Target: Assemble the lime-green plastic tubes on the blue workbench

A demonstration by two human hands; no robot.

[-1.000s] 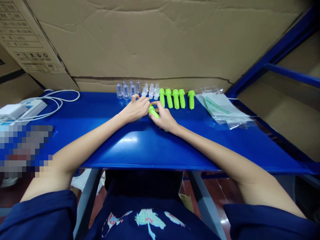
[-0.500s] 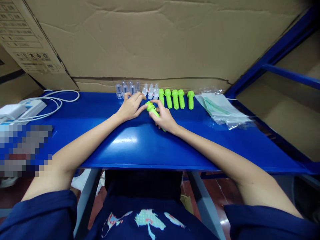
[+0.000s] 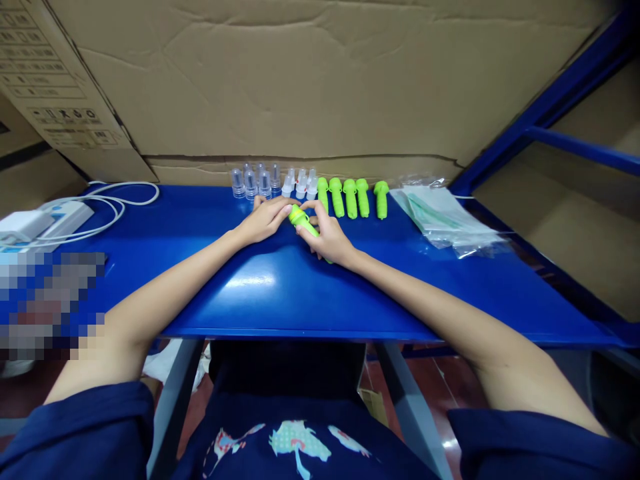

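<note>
My right hand (image 3: pixel 327 240) is wrapped round a bright green plastic piece (image 3: pixel 301 222) lying tilted on the blue table (image 3: pixel 280 287). The fingertips of my left hand (image 3: pixel 263 219) are pinched at the piece's left end cap. Whether something small sits between those fingers is hidden. Just behind the hands stand several clear caps (image 3: pixel 253 179) and small white nozzles (image 3: pixel 300 183). To the right of these lie several more green pieces (image 3: pixel 350 197) in a row.
Clear plastic bags (image 3: pixel 445 217) lie at the right of the table. A white power strip with cables (image 3: pixel 55 217) sits at the left. Cardboard (image 3: pixel 300 80) walls the back. A blue rack frame (image 3: pixel 565 133) rises at the right.
My left hand reached out toward the clear caps, then came back to the end of the green piece. My right hand has lifted the piece's end slightly leftward.
</note>
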